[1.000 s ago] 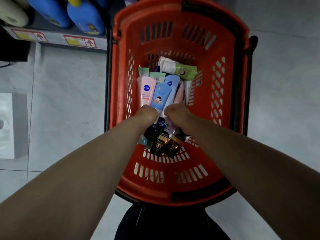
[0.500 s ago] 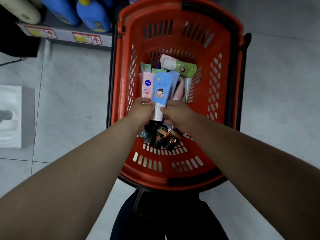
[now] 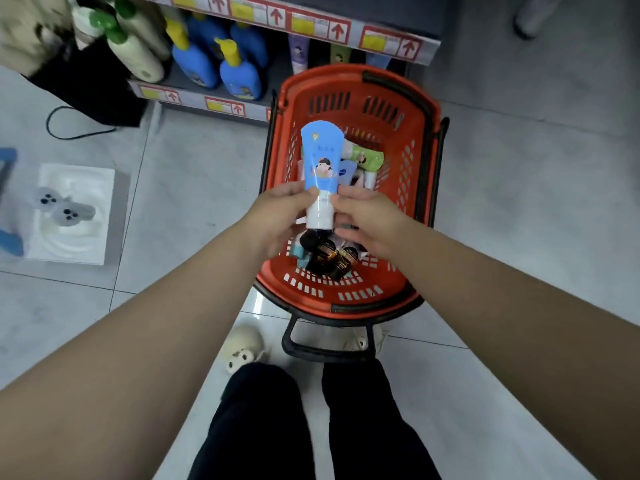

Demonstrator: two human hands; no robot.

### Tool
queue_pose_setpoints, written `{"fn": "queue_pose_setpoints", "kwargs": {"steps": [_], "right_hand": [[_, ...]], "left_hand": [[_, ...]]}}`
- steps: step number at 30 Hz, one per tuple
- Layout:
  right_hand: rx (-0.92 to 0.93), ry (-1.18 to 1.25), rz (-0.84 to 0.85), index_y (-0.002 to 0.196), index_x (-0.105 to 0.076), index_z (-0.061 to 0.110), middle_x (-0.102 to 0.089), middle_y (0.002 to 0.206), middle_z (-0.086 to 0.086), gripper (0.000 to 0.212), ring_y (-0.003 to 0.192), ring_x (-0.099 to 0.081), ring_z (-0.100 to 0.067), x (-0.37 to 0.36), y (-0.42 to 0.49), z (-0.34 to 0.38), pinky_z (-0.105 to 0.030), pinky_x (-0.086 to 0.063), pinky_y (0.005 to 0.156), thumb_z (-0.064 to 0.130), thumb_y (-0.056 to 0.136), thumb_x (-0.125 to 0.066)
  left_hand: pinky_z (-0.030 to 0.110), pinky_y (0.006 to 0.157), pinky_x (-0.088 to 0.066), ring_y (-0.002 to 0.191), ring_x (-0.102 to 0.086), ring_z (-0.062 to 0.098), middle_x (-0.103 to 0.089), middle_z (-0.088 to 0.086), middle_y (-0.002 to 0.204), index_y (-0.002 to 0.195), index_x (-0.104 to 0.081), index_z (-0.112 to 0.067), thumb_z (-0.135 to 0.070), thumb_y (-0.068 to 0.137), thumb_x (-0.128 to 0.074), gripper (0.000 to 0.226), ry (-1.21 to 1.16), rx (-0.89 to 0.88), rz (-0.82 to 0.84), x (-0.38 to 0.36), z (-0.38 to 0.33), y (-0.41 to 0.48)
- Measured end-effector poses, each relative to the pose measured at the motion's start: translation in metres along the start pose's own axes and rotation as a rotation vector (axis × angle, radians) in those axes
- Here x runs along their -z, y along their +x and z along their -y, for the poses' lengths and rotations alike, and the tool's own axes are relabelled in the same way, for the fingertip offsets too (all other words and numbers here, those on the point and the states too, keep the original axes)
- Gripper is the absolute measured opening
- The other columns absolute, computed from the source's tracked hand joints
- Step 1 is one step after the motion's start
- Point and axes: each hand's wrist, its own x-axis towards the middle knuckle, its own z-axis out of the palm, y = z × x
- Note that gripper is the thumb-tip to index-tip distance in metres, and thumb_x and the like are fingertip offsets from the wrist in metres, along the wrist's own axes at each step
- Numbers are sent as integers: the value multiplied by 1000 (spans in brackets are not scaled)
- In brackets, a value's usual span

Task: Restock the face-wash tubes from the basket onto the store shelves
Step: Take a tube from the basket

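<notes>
A light blue face-wash tube with a cartoon child on it is held upright above the red basket, its dark cap pointing down. My left hand grips the tube's white lower part from the left, and my right hand pinches it from the right. Several more tubes lie in the basket, among them a green tube and dark-capped tubes. The store shelves stand behind the basket.
Blue pump bottles and cream bottles fill the lowest shelf at the left. A white tray with grey slippers lies on the tiled floor at the left. The basket's black handle lies by my feet.
Both hands have lifted the blue tube out of the pile and raised it above the basket. The view has pulled back, showing the shelves and my legs.
</notes>
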Motion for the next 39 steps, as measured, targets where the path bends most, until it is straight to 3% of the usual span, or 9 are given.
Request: {"fn": "queue_pose_setpoints", "kwargs": {"steps": [3,9,13,17,19,24,28,33,39], "right_hand": [[22,13,-7,124,-56,14,-66,96,3,28,85,-61,-9,-16,-15,13,-29,-46,86,13,97,-51],[73,46,-103,113,-61,20,-67,90,6,19,80,-62,-8,-63,-13,33,-25,-49,76,17,96,-53],[123,100,-153,114,-63,20,-68,100,1,21,91,-62,-14,-102,-3,41,-36,-49,96,17,95,-53],[156,168,-170,102,-63,24,-66,89,6,17,80,-61,-8,-139,1,48,-28,-48,84,15,97,-49],[165,196,-182,99,-63,25,-68,95,5,16,89,-63,-12,-153,7,52,-31,-47,91,16,97,-50],[187,226,-249,117,-63,21,-68,116,-4,25,109,-64,-21,-169,37,70,-44,-48,101,18,94,-54],[230,253,-250,116,-64,18,-69,113,-7,25,106,-65,-24,-164,79,90,-40,-51,95,15,94,-53],[272,323,-305,101,-65,24,-69,109,-9,18,101,-67,-24,-160,143,98,-36,-56,85,13,94,-52],[334,280,-406,108,-65,15,-69,106,-12,21,94,-68,-22,-155,189,82,-33,-56,80,8,94,-52]], "left_hand": [[36,89,-52,97,-65,20,-68,10,116,124,-58,-9,-16,94,-56,30,-10,-24,22,12,-13,-16],[20,62,-55,85,-67,12,-69,2,110,126,-56,-15,-16,95,-54,31,37,-71,87,53,-47,-20],[25,73,-52,95,-65,15,-69,-2,107,125,-57,-18,-18,94,-56,31,125,-88,129,91,-71,-17],[33,93,-49,103,-65,17,-69,0,113,127,-57,-19,-22,92,-58,34,234,-96,152,125,-91,-18],[37,98,-48,106,-65,19,-70,2,113,124,-59,-18,-23,92,-59,33,272,-107,159,139,-102,-15],[25,72,-56,98,-67,20,-69,6,113,123,-59,-12,-19,92,-60,32,283,-129,180,150,-125,11],[35,87,-55,103,-67,23,-70,4,112,120,-61,-15,-21,90,-62,31,339,-166,160,153,-145,54],[28,74,-57,88,-67,17,-69,7,109,122,-59,-11,-15,89,-63,34,323,-195,145,154,-153,121],[35,83,-56,98,-67,23,-68,8,114,124,-57,-14,-15,89,-63,35,330,-144,210,161,-137,175]]}}
